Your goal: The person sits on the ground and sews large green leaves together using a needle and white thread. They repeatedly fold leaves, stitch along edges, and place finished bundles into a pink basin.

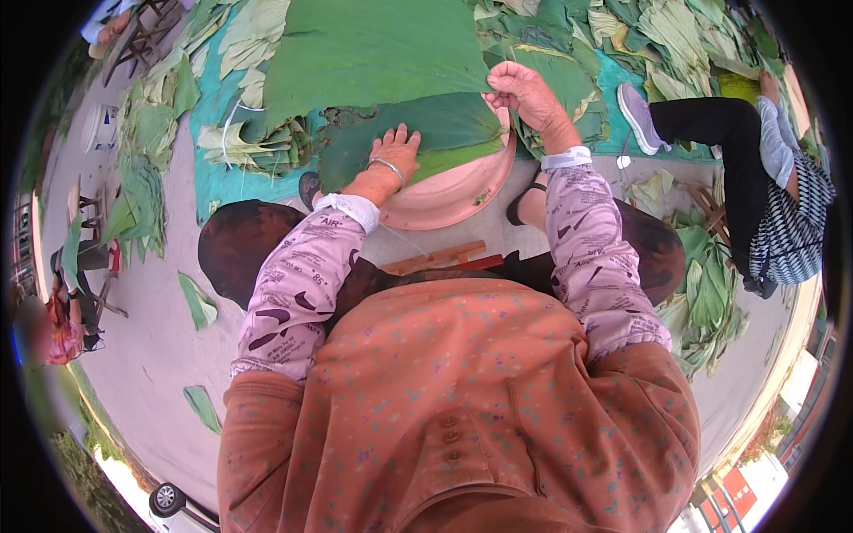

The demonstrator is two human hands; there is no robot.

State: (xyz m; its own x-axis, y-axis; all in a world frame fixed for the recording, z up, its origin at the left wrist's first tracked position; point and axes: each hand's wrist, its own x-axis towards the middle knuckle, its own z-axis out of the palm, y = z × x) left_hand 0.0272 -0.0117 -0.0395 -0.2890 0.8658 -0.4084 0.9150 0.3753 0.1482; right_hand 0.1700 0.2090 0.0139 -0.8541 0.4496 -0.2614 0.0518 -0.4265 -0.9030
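Observation:
A large green lotus leaf spreads out in front of me, its lower right corner pinched between the thumb and fingers of my right hand. Below it, a darker leaf with a brown, ragged left edge lies over a round pink basin. My left hand rests on this darker leaf, palm down and fingers spread, with a bangle at the wrist. The basin's near rim shows, while leaves hide its far side. To the left of my left hand sits a folded leaf bundle tied with white string.
A teal tarp under the work carries heaps of leaves. More leaves lie at right, near a seated person's leg. Another person sits far left. A white bucket and a wooden piece are on the ground.

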